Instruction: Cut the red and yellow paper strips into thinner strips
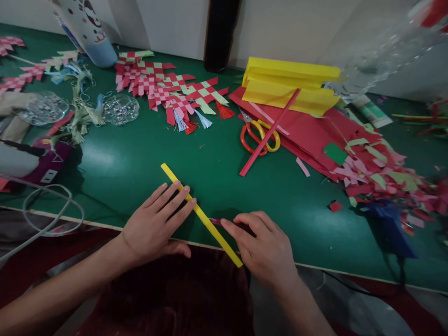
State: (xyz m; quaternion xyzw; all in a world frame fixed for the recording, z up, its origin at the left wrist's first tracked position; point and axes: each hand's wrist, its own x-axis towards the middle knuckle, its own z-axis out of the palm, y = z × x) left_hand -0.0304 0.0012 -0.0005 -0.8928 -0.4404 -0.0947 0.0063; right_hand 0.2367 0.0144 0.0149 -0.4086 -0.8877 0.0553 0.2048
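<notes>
Head view: our left hand (154,224) lies flat, fingers slightly spread, apparently steadying the yellow strip (210,227) that slants across the green table (147,144) past its near edge, while our right hand (266,247) pinches a slim purple tool (216,221) beside it, probably for control.

Both forearms (75,282) reach in from below, the left hand (152,228) palm down with fingers (182,214) extended and thumb (179,248) stuck out sideways, the right hand (266,245) curled in a pinch, index finger (238,233) pointing leftward.
</notes>
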